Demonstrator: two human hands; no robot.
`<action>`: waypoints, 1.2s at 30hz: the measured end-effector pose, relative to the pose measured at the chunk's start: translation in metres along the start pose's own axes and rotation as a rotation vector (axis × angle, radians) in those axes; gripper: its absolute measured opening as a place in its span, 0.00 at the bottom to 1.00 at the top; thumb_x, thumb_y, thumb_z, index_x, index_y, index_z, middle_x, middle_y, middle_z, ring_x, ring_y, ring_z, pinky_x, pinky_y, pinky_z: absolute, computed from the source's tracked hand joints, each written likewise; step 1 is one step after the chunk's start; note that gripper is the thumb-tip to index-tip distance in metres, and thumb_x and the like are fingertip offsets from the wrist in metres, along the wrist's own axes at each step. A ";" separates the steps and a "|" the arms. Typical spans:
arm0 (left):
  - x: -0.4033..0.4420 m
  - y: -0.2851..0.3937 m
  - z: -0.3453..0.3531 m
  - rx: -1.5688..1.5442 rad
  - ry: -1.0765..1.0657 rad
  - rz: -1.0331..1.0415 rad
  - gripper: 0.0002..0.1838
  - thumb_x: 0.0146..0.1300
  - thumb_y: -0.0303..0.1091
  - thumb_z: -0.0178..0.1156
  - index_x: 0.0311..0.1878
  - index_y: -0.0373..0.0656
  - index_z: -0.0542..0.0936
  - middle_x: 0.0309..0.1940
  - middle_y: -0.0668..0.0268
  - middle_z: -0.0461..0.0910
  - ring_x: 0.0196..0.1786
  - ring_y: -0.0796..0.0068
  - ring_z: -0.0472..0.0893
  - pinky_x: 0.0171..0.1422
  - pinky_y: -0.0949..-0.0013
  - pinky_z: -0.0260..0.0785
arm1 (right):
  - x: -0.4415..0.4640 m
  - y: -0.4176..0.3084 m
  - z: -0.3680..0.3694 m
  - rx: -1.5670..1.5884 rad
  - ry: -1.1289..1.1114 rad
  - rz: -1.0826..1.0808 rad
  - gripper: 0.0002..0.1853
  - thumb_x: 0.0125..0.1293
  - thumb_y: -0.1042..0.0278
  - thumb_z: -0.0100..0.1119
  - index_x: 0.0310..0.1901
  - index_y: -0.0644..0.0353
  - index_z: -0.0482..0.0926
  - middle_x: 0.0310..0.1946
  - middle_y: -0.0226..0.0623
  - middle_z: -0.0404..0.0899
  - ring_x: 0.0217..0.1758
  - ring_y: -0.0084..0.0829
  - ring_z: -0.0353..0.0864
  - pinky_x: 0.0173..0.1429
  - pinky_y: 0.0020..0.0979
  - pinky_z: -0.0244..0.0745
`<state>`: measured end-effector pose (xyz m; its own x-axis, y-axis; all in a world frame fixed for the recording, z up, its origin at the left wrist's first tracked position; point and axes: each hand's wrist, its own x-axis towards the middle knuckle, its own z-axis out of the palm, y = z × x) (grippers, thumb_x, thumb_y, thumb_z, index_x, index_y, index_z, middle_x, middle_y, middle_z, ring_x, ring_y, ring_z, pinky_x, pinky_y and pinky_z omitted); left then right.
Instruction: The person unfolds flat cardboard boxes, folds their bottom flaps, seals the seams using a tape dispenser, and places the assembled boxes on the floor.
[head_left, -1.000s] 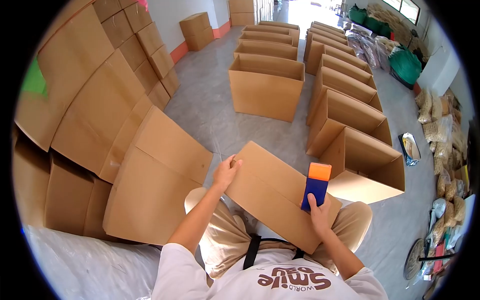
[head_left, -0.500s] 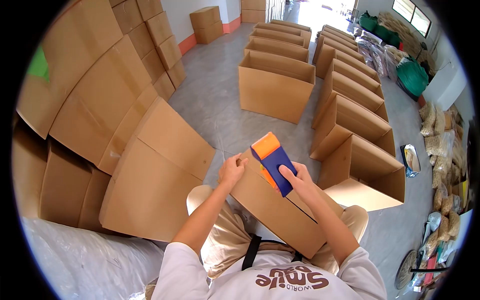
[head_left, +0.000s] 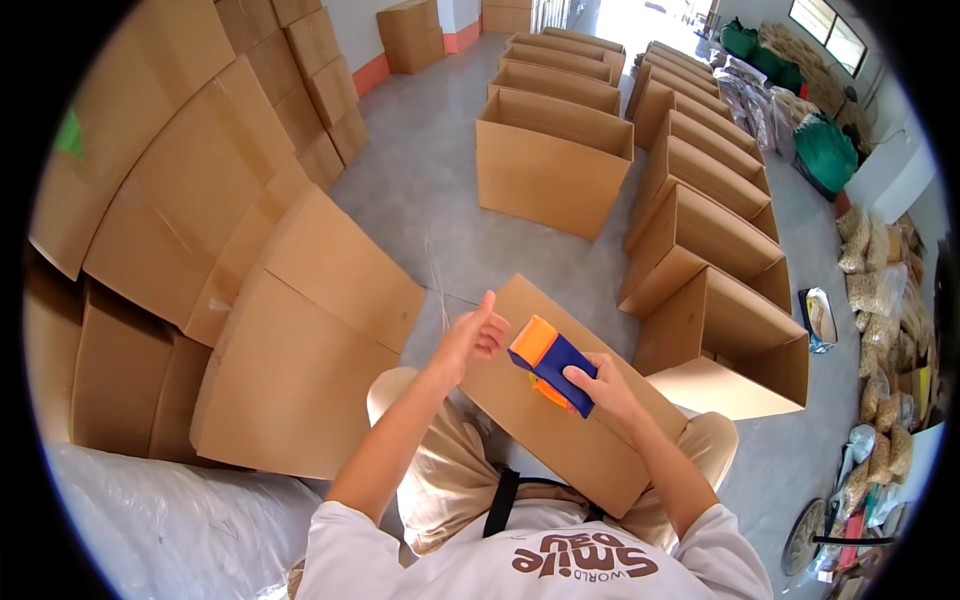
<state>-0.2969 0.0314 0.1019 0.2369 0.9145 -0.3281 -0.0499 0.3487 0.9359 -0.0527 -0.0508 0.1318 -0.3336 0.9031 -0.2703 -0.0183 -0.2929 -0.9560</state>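
Observation:
A cardboard box (head_left: 520,423) lies between my knees with a closed face toward me. My right hand (head_left: 602,385) grips a blue and orange tape dispenser (head_left: 555,362), its orange end pointing away to the upper left, over the middle of the box. Whether the dispenser touches the cardboard I cannot tell. At the box's left edge, my left hand (head_left: 472,338) is raised with its thumb up and its fingers loosely bent, holding nothing.
Two rows of open-topped cartons (head_left: 550,165) stand ahead and to the right. A large flattened carton (head_left: 310,340) leans on my left beside stacked boxes (head_left: 190,190). Clear plastic sheeting (head_left: 170,520) lies lower left. Filled bags (head_left: 880,290) line the right side.
My left hand has come off the box edge and its thumb has lifted. The tape dispenser has come down a little toward the box. The dark gap along the box's flaps no longer shows.

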 end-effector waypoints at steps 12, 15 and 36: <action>-0.011 -0.001 0.032 -0.534 -0.249 -0.209 0.11 0.66 0.38 0.57 0.36 0.40 0.79 0.30 0.69 0.79 0.33 0.82 0.78 0.40 0.76 0.73 | 0.001 0.003 -0.002 -0.016 -0.017 -0.006 0.16 0.65 0.60 0.57 0.43 0.67 0.78 0.25 0.30 0.78 0.21 0.18 0.75 0.26 0.20 0.71; -0.015 0.009 0.029 -0.628 -0.208 -0.360 0.09 0.66 0.36 0.57 0.35 0.40 0.79 0.28 0.70 0.79 0.29 0.81 0.78 0.36 0.77 0.73 | 0.004 0.008 -0.003 -0.057 -0.001 -0.029 0.18 0.65 0.60 0.58 0.45 0.69 0.77 0.25 0.29 0.79 0.23 0.16 0.75 0.28 0.20 0.71; 0.149 -0.120 -0.091 0.384 0.061 -0.338 0.10 0.52 0.35 0.65 0.25 0.38 0.79 0.17 0.68 0.73 0.16 0.77 0.67 0.20 0.70 0.59 | -0.026 -0.016 -0.009 -0.435 0.139 0.096 0.21 0.59 0.58 0.63 0.43 0.71 0.78 0.30 0.39 0.81 0.30 0.24 0.79 0.36 0.26 0.75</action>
<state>-0.3442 0.1440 -0.0712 0.1208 0.7778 -0.6168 0.3825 0.5369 0.7519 -0.0357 -0.0669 0.1536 -0.1844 0.9206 -0.3442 0.4134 -0.2451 -0.8769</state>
